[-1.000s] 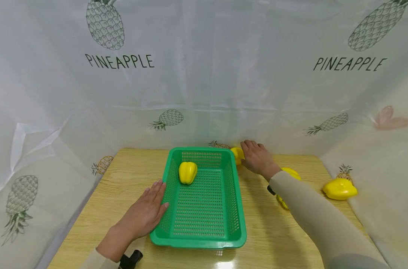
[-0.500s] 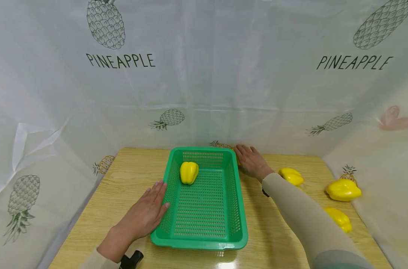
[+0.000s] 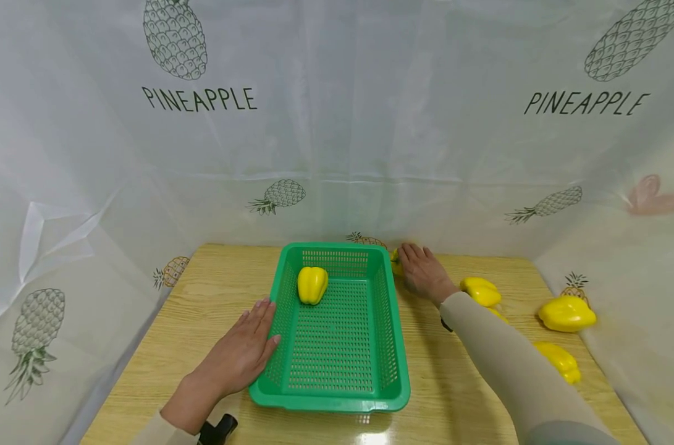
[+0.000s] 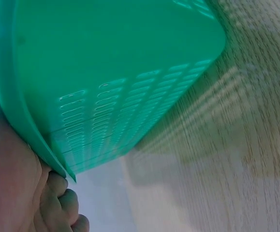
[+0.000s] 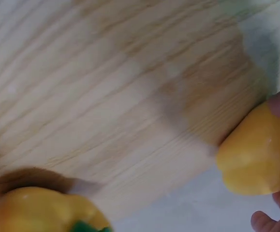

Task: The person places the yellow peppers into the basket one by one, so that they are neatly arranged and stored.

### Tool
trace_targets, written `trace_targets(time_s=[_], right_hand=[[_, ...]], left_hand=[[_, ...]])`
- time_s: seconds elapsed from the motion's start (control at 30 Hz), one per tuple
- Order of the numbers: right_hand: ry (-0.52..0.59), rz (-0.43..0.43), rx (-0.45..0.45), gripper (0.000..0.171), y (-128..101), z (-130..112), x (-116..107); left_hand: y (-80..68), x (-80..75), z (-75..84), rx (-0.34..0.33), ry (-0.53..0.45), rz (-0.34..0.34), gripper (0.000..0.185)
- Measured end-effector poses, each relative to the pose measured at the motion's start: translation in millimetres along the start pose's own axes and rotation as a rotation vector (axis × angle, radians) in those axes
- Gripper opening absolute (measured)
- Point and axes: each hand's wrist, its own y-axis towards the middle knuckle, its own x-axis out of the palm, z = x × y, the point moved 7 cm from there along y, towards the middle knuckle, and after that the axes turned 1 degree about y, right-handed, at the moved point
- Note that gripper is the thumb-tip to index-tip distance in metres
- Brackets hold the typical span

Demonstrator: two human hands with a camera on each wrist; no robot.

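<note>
My right hand [image 3: 424,270] is at the back of the table, just beyond the right side of a green plastic basket [image 3: 330,405]. It grips a yellow bell pepper [image 3: 395,266], mostly hidden by the hand in the head view. The right wrist view shows the thumb and fingers on opposite sides of this pepper [image 5: 256,152]. My left hand [image 3: 236,346] rests with straight fingers along the basket's left rim, and the left wrist view has the palm against that rim [image 4: 21,96]. Inside the basket, near its back left corner, sits another yellow bell pepper [image 3: 312,285].
To the right on the wooden table [image 3: 448,383] lie several more yellow peppers: one near the forearm [image 3: 481,290], one by the right edge [image 3: 567,314] and one closer [image 3: 559,361]. Another is partly covered by the sleeve [image 3: 514,364]. A white pineapple-print sheet [image 3: 370,142] encloses the back and sides.
My right hand has moved left to the basket's edge, then slightly back right, with the pepper's green stem end now showing. The left hand has stayed on the rim.
</note>
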Motion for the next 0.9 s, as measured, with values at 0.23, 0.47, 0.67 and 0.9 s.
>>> trace_targets(time_s=[0.23,0.47,0.67,0.9], right_hand=[[0.044,-0.011,0.035,0.044,-20,10,4],[0.021,-0.024,0.088,0.067,-38,15,1],[0.016,-0.061,0.123,0.086,-48,11,0],[0.075,-0.06,0.181,0.106,-65,1,-10]], left_hand=[[-0.6,2.0,-1.3,-0.009,-0.018,-0.016,0.067],[0.3,2.1,-2.3,-0.012,-0.026,-0.024,0.067],[0.6,0.7,-2.3,-0.014,-0.03,-0.013,0.067],[1.3,1.7,-2.3,-0.001,-0.026,-0.008,0.067]])
